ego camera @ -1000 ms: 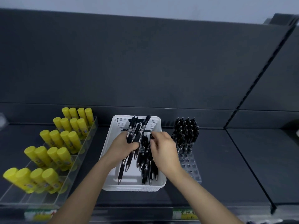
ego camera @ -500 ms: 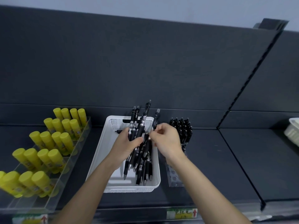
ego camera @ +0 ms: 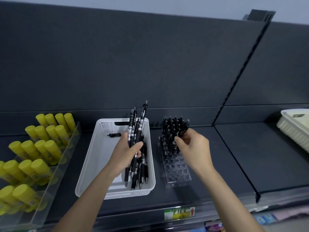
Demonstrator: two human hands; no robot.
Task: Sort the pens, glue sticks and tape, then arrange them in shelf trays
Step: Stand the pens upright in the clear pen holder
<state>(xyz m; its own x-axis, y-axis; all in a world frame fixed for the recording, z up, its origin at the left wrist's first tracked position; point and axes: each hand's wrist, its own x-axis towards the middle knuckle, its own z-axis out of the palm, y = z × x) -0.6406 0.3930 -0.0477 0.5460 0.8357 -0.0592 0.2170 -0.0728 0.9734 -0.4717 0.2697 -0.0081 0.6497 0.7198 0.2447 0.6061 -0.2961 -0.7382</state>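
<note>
My left hand [ego camera: 125, 152] grips a bundle of black pens [ego camera: 135, 129] upright over the white basket [ego camera: 93, 158]. More black pens [ego camera: 142, 171] lie in the basket's right side. My right hand [ego camera: 194, 148] pinches one black pen [ego camera: 182, 131] over the clear pen holder [ego camera: 177, 171], whose back rows hold several standing pens [ego camera: 172, 126]. The holder's front holes are bare. Yellow glue sticks [ego camera: 43, 139] stand in rows in a clear tray [ego camera: 50, 186] at the left.
A cream basket [ego camera: 294, 129] sits at the right edge on the neighbouring shelf section. A dark upright divider [ego camera: 234, 91] separates the two sections. A price label [ego camera: 179, 213] is on the shelf's front edge. The dark back panel rises behind everything.
My right hand has moved right from the bundle to the pen holder with one pen. My left hand lifted the bundle slightly. The view shifted right, showing the cream basket.
</note>
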